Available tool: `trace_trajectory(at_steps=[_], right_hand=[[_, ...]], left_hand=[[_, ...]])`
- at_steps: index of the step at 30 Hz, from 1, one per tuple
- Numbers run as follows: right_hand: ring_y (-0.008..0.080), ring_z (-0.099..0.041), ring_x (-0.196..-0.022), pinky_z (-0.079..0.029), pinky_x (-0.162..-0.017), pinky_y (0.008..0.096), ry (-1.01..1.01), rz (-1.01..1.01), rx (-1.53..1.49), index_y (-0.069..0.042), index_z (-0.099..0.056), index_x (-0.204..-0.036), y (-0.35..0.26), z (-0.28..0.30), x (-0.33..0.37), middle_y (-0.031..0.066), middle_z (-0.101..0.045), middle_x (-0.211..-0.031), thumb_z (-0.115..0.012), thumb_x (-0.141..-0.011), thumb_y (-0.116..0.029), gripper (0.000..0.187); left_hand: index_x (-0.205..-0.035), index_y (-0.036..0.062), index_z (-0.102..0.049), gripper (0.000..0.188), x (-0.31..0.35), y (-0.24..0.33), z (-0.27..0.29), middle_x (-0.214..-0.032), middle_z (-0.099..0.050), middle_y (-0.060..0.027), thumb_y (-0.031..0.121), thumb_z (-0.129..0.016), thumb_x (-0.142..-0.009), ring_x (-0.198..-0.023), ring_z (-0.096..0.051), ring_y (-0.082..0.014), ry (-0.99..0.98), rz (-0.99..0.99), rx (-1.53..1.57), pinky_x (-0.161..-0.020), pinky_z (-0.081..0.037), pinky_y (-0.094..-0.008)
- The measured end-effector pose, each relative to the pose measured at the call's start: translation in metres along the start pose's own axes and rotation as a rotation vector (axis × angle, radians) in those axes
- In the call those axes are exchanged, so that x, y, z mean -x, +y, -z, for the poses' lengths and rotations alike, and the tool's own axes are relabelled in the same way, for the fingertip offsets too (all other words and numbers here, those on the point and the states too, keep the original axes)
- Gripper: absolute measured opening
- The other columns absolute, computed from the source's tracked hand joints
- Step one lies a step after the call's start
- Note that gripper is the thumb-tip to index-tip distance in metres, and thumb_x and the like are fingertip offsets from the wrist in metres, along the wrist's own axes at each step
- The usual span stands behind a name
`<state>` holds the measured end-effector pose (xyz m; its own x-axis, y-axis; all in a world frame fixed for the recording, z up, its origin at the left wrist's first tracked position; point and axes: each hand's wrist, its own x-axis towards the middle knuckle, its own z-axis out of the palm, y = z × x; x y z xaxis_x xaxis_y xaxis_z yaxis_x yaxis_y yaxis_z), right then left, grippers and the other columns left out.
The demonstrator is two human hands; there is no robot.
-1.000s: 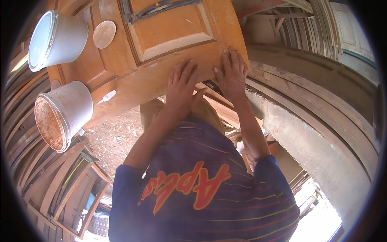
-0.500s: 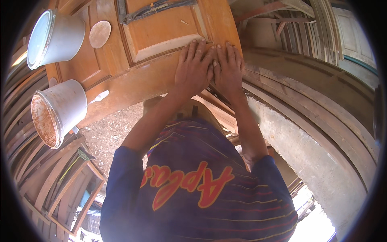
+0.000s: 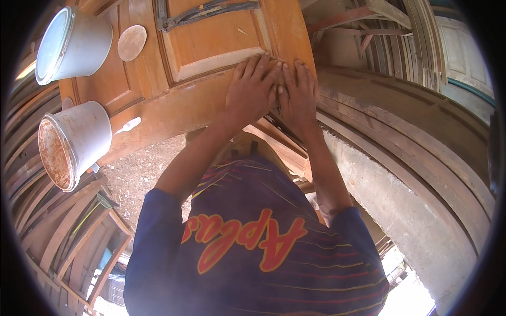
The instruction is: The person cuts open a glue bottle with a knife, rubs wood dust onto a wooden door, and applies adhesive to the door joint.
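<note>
A brown panelled wooden door [image 3: 184,100] lies flat in front of me. My left hand [image 3: 250,89] rests palm down on its near rail, close to the right end, fingers stretched forward past the lower edge of a panel. Right beside it my right hand [image 3: 298,97] lies flat by the door's corner, its fingers extended and the thumbs close together. Whether anything thin is under either palm is hidden. Farther left on the door sit a round tan disc [image 3: 132,43] and a dark angled frame-like piece [image 3: 208,15].
On the door's left are a white bucket [image 3: 87,45] and a second one [image 3: 89,131] with reddish-brown residue inside. A white-handled tool [image 3: 129,125] lies beside it. Stacked boards [image 3: 406,131] and a concrete ledge [image 3: 390,195] run along the right. Wooden frames [image 3: 79,242] lean at lower left.
Both hands stay on the same corner of the door, drawn very slightly toward me. The whole view has shifted a little.
</note>
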<state>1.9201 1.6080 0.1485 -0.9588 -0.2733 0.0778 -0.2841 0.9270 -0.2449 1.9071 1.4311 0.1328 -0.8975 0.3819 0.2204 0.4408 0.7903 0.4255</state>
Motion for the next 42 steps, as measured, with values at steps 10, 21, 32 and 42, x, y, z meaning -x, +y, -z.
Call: trace_trajectory(at_steps=[10, 21, 32, 42], right_hand=[[0.0449, -0.033, -0.146, -0.024, -0.119, 0.0569, -0.006, 0.006, 0.037, -0.01, -0.047, -0.154, -0.009, 0.007, -0.01, 0.0275, -0.036, -0.158, -0.057, -0.098, -0.026, 0.059], [0.0477, -0.032, -0.147, -0.024, -0.119, 0.0585, -0.019, -0.013, 0.016, -0.005, -0.043, -0.155, -0.015, 0.006, 0.009, 0.0297, -0.037, -0.156, -0.055, -0.098, -0.026, 0.062], [0.0473, -0.03, -0.148, -0.022, -0.12, 0.0585, -0.137, -0.03, 0.087, -0.003, -0.04, -0.156, -0.02, 0.018, 0.035, 0.0305, -0.033, -0.158, -0.056, -0.1, -0.03, 0.065], [0.0497, -0.03, -0.146, -0.021, -0.12, 0.0614, -0.12, -0.032, 0.071, -0.011, -0.04, -0.159, -0.014, 0.017, 0.031, 0.03, -0.03, -0.16, -0.057, -0.102, -0.034, 0.064]], left_hand=[[-0.146, 0.0006, -0.053, 0.055, -0.007, -0.006, -0.005, -0.152, -0.053, -0.0163, 0.023, -0.057, -0.096, -0.143, -0.046, -0.0319, 0.073, 0.01, 0.086, -0.119, -0.034, -0.049], [-0.138, 0.0027, -0.063, 0.049, -0.007, -0.009, -0.003, -0.145, -0.058, -0.0217, 0.027, -0.057, -0.096, -0.14, -0.05, -0.0353, 0.1, -0.033, 0.077, -0.121, -0.032, -0.0496], [-0.14, 0.0049, -0.062, 0.049, -0.006, -0.008, -0.006, -0.147, -0.056, -0.0206, 0.026, -0.055, -0.096, -0.141, -0.049, -0.0359, 0.107, -0.029, 0.083, -0.121, -0.033, -0.0495], [-0.142, 0.0066, -0.061, 0.051, -0.006, -0.003, -0.003, -0.152, -0.052, -0.0176, 0.03, -0.054, -0.097, -0.145, -0.042, -0.0326, 0.021, 0.0, 0.048, -0.12, -0.03, -0.0495]])
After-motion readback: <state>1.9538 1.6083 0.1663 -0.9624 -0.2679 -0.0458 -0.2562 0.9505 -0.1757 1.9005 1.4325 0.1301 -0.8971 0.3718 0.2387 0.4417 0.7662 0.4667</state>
